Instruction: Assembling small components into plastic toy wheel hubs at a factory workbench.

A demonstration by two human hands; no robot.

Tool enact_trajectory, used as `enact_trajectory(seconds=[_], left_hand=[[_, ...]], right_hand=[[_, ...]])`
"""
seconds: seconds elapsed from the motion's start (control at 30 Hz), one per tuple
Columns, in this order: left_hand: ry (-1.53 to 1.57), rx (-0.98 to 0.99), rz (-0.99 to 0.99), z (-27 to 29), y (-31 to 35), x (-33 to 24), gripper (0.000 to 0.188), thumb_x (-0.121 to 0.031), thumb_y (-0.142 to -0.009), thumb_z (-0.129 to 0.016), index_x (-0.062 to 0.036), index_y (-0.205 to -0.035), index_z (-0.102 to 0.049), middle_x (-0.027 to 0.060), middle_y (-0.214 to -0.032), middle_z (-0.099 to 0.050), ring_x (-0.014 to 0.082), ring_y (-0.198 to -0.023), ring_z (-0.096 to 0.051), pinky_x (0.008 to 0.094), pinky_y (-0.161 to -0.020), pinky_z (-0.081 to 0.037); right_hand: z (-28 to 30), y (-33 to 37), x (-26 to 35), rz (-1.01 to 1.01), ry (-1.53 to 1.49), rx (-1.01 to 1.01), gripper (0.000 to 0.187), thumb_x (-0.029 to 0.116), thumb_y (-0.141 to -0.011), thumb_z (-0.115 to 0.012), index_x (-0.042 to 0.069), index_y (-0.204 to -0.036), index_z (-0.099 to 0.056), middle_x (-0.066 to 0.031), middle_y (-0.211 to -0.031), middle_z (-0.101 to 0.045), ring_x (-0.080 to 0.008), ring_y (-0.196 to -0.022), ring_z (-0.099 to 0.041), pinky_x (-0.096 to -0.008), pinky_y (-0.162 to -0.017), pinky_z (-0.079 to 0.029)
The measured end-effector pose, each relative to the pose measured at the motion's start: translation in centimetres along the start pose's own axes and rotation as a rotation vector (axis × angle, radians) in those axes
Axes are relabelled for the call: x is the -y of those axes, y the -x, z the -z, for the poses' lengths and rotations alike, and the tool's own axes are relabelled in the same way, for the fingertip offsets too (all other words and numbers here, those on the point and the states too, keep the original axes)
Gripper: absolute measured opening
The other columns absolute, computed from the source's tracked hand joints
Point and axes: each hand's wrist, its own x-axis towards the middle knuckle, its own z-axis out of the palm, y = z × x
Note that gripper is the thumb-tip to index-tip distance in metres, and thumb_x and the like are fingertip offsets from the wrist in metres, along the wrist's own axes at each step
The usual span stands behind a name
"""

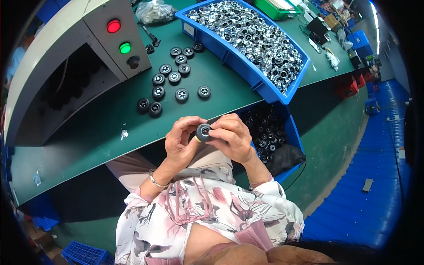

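Between my two hands, just off the table's front edge, is a small black toy wheel (pixel 203 132) with a silvery hub. My left hand (pixel 181 138) grips its left side; something yellow shows at the thumb there. The fingertips of my right hand (pixel 232 138) pinch at the hub from the right. Whether a small part sits in those fingertips is hidden. Beyond my hands, several similar black wheels (pixel 181 94) lie loose on the green table (pixel 234 95).
A blue bin (pixel 240 62) of shiny clear-and-black parts stands at the far right of the table. Below the edge sits another blue bin (pixel 289 126) with black wheels and a dark cloth. A grey machine housing (pixel 104 33) with red and green lights rises at left.
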Motion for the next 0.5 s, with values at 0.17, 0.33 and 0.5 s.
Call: enact_trajectory(seconds=[0.17,0.33,0.5], left_hand=[[0.035,0.093,0.059,0.32,-0.29,-0.24,0.034,0.011,-0.086,-0.069,0.0056,-0.118,-0.062,0.0149,-0.117,-0.06,0.0207,-0.107,-0.063,0.0312,-0.094,-0.053],[0.138,0.078,0.208,0.9,-0.26,0.06,0.024,0.001,-0.088,-0.072,0.0051,-0.111,-0.066,0.0108,-0.11,-0.063,0.0151,-0.099,-0.063,0.0267,-0.085,-0.053],[0.095,0.032,0.354,0.64,0.0,-0.47,0.027,-0.004,-0.09,-0.074,0.004,-0.114,-0.064,0.0079,-0.106,-0.065,0.0113,-0.093,-0.062,0.0239,-0.077,-0.055]], right_hand=[[0.08,0.16,0.02,-0.063,-0.064,-0.005,0.028,0.011,-0.077,-0.083,0.002,-0.098,-0.067,-0.0106,-0.094,-0.064,-0.0263,-0.081,-0.063,-0.0359,-0.07,-0.053],[-0.02,0.49,0.47,-0.485,-0.361,0.046,0.025,0.018,-0.091,-0.075,-0.003,-0.099,-0.064,-0.0103,-0.094,-0.062,-0.019,-0.085,-0.061,-0.0308,-0.076,-0.05],[0.14,0.71,-0.17,-0.709,-0.691,0.099,0.025,0.016,-0.097,-0.068,-0.007,-0.105,-0.061,-0.0057,-0.104,-0.058,-0.0122,-0.091,-0.059,-0.0258,-0.083,-0.049]])
